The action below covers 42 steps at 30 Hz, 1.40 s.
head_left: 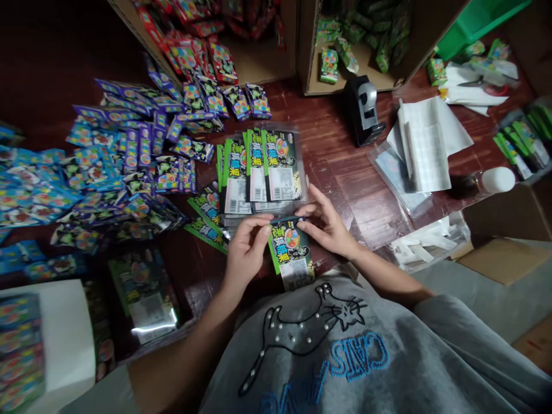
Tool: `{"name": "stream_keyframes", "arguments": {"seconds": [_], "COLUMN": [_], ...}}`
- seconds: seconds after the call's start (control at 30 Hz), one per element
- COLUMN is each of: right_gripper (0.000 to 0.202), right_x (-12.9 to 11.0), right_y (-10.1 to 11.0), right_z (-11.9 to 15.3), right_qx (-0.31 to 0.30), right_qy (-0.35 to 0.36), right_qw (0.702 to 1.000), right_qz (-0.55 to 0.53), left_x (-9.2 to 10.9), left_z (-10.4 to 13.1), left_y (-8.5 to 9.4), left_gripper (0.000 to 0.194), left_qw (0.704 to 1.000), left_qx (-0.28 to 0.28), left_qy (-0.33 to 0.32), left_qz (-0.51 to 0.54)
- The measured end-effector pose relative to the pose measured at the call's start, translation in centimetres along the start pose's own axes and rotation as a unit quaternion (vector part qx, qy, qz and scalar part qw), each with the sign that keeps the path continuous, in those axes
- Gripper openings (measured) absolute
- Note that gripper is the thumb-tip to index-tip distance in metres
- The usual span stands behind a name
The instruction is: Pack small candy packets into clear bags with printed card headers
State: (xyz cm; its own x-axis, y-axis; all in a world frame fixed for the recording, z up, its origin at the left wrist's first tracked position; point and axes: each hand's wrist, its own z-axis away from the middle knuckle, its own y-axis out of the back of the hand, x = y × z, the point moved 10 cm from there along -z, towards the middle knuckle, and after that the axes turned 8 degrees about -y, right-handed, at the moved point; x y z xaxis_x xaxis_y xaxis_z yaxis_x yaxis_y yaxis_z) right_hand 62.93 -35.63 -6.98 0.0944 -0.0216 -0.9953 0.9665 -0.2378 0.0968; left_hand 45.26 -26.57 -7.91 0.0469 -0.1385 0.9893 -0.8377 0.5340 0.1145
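The left hand (246, 250) and the right hand (331, 225) are each narrowly pinching the far edge of a green-and-black card (291, 250). This card is sitting at the near side of the table (340, 184). Stacked cards (280, 164) are lying just beyond it, purple packets (144, 144) are covering the left, and a tape dispenser (356, 109) is standing far right.
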Motion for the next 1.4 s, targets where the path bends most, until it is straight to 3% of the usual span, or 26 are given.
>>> {"name": "stream_keyframes", "arguments": {"seconds": [0.1, 0.17, 0.23, 0.33, 0.47, 0.63, 0.73, 0.83, 0.97, 1.1, 1.17, 1.3, 1.4], "right_gripper": [0.105, 0.104, 0.098, 0.095, 0.088, 0.109, 0.109, 0.098, 0.082, 0.038, 0.02, 0.01, 0.011], "right_x": [-0.1, -0.6, -1.4, -2.4, -2.9, -2.3, -2.4, -3.5, -6.2, -10.0, -11.3, -10.7, -9.8], "right_y": [-0.4, -0.8, -0.9, -0.9, -1.0, -1.8, -1.7, -1.3, -0.7, 0.5, 0.0, -2.9, -3.4], "right_z": [-0.5, -0.9, -1.0, -0.8, -1.3, -3.4, -3.5, -2.2, -0.4, -1.5, -2.5, -3.4, -3.6], "right_qx": [-0.006, -0.021, -0.027, -0.044, -0.06, -0.095, -0.102, -0.111, -0.153, -0.141, -0.163, -0.238, -0.201], "right_qy": [-0.005, 0.003, 0.018, 0.022, -0.026, -0.099, -0.117, -0.096, -0.039, 0.042, 0.07, 0.075, 0.075], "right_qw": [1.0, 0.999, 0.999, 0.999, 0.998, 0.989, 0.986, 0.988, 0.987, 0.979, 0.968, 0.934, 0.926], "right_qz": [-0.016, -0.025, -0.023, -0.018, -0.013, -0.052, -0.065, -0.045, 0.029, 0.14, 0.179, 0.256, 0.311], "left_x": [0.0, -0.2, -0.1, 1.2, 2.5, 2.9, 3.3, 3.6, 3.8, 4.8, 5.3, 5.7, 5.9], "left_z": [-0.3, -0.3, -0.3, -0.5, -1.0, -1.8, -1.8, -1.0, -0.2, -0.4, -0.5, -0.3, 0.0], "left_y": [1.1, 1.6, 1.7, 1.4, 1.4, 1.9, 2.2, 2.1, 2.0, 1.5, 1.3, 1.1, 1.2], "left_gripper": [0.023, 0.034, 0.04, 0.024, 0.022, 0.018, 0.019, 0.022, 0.022, 0.011, 0.009, 0.01, 0.011], "left_qw": [0.999, 0.998, 0.999, 0.999, 0.998, 0.997, 0.997, 0.996, 0.997, 0.993, 0.992, 0.991, 0.991], "left_qx": [0.03, 0.045, 0.031, -0.015, -0.03, -0.014, -0.031, -0.068, -0.072, -0.073, -0.074, -0.073, -0.067], "left_qy": [0.015, 0.027, 0.033, 0.024, 0.048, 0.073, 0.056, 0.023, -0.019, -0.065, -0.074, -0.079, -0.079], "left_qz": [0.027, 0.043, 0.028, -0.023, -0.033, -0.033, -0.046, -0.046, -0.035, -0.062, -0.069, -0.081, -0.084]}}
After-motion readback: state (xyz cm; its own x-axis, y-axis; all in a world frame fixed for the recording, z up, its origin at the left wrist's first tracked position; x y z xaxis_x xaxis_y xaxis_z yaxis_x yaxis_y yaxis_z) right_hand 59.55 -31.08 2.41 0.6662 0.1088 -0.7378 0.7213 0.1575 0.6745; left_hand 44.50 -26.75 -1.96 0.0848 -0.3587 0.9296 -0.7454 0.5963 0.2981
